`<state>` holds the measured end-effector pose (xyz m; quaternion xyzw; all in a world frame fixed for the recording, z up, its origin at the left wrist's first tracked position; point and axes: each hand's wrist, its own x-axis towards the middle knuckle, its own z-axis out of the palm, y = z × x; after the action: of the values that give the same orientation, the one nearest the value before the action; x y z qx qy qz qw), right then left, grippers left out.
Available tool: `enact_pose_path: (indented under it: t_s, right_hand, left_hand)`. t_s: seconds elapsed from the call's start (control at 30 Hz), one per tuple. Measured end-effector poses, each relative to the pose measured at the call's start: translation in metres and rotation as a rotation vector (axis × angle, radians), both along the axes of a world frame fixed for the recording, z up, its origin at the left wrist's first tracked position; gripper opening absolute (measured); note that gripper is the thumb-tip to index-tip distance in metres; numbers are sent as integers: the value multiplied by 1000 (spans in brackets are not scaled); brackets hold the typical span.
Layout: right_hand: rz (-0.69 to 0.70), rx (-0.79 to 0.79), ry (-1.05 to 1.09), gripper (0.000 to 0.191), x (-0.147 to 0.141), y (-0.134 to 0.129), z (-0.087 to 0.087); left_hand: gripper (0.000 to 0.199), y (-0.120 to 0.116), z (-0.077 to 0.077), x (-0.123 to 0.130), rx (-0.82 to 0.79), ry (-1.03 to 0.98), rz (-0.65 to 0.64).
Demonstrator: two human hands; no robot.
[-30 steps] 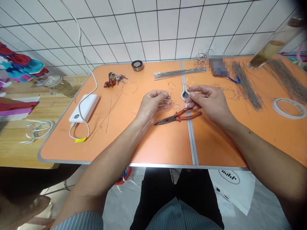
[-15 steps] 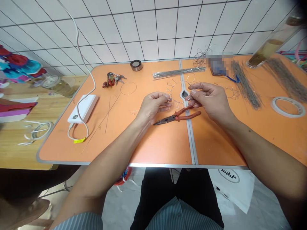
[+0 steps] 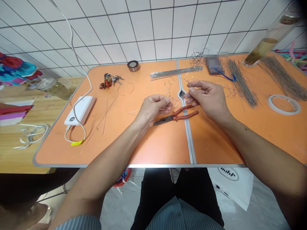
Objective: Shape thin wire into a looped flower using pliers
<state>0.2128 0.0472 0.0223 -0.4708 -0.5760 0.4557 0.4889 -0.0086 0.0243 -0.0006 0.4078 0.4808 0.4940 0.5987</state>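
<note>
— Both hands have edged closer together since the earlier frame, and the whole view has drifted slightly, hasn't it?

— Yes, though they remain apart. The left hand (image 3: 152, 110) and right hand (image 3: 208, 99) each pinch the looped wire piece (image 3: 177, 103) between thumb and fingertips. The wire is too fine to show how firmly.

— Where's that piece?

— Held between the hands, just above the tabletop, with wire loops rising beyond the fingertips.

— What looks finished, and what doesn't?

— Loops are already bent along it. Beyond the right hand lie another looped wire length (image 3: 229, 92) and a tangled wire form (image 3: 198, 56). Unshaped stock remains: a bundle of straight wires (image 3: 176, 72) beyond the hands, loose thin rods (image 3: 105, 115) left of the left hand, and a plain wire hoop (image 3: 125, 89) farther out on that side. How much work remains, I can't tell.

— And around them?

— Needle-nose pliers (image 3: 178, 116) with red-orange handles lie just below the hands on an orange folding table (image 3: 112, 153). Keys (image 3: 109, 80) and a white power bank (image 3: 80, 110) sit left of the left hand, a tape roll (image 3: 284, 104) right of the right hand. A white tiled wall (image 3: 120, 32) rises beyond them all.
</note>
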Motion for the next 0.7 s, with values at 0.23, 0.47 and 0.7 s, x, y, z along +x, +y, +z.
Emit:
enact_pose_path:
  t_s: [0.23, 0.47, 0.7]
  right_hand:
    - [7, -7, -2, 30, 0, 0, -1]
    - [0, 20, 21, 28, 0, 3, -4]
    - [16, 38, 32, 27, 0, 5, -7]
  left_hand:
    - [31, 0, -1, 1, -3, -12, 26]
    - [36, -2, 0, 5, -34, 8, -26]
    - [27, -4, 1, 8, -52, 28, -13]
